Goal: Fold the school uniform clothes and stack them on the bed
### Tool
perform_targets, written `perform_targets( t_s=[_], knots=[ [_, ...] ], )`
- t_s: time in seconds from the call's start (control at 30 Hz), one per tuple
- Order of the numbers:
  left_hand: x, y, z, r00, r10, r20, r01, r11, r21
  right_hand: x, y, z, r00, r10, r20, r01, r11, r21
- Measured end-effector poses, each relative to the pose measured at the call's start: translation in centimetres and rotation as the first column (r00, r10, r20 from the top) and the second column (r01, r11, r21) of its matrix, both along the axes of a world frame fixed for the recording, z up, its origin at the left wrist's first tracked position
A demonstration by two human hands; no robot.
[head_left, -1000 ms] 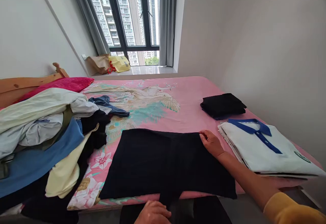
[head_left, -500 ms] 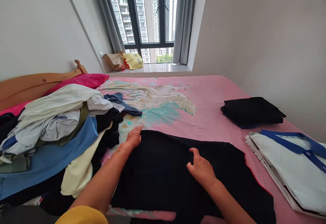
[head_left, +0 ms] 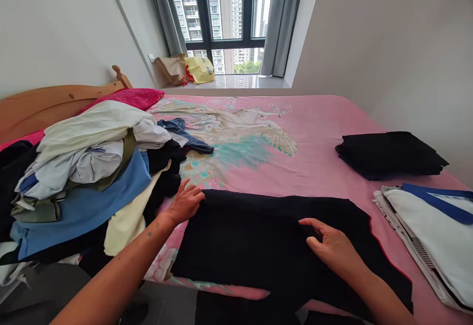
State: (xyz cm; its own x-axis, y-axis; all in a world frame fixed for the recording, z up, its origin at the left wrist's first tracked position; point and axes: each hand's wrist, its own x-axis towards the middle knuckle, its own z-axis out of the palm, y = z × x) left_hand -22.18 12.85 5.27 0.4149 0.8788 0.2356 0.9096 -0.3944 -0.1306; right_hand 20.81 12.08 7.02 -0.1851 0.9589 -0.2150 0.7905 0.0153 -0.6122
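Observation:
A black garment (head_left: 251, 236) with a red edge on its right lies spread across the near side of the bed, part of it hanging over the front edge. At its upper left corner is my left hand (head_left: 185, 201), fingers bent and closed on the cloth, one finger raised. My right hand (head_left: 330, 246) is over the garment's right half, thumb and index finger apart and nothing between them. Whether its lower fingers touch the cloth is hidden.
A heap of mixed clothes (head_left: 88, 167) covers the left of the bed, with jeans (head_left: 188, 137) beside it. Folded black clothes (head_left: 391, 155) and a stack of white clothes with a blue collar (head_left: 432, 241) lie on the right. Bags (head_left: 199, 70) stand on the windowsill.
My left hand has gone from lying flat to bent fingers at the garment's corner. My right hand has shifted right, its fingers more spread. The view has tilted down and turned slightly left.

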Motion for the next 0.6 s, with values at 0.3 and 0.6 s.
perform_targets(
  t_s=[0.3, 0.6],
  knots=[
    [0.3, -3.0, -2.0, 0.987, 0.031, 0.156, -0.030, 0.999, -0.012, 1.7, 0.1, 0.1, 0.986, 0.016, 0.164, -0.027, 0.997, 0.069],
    [7.0, -0.4, -1.3, 0.970, 0.033, 0.241, 0.008, 0.986, -0.169, -9.0, 1.5, 2.0, 0.950, 0.292, 0.113, -0.312, 0.866, 0.390]
  ],
)
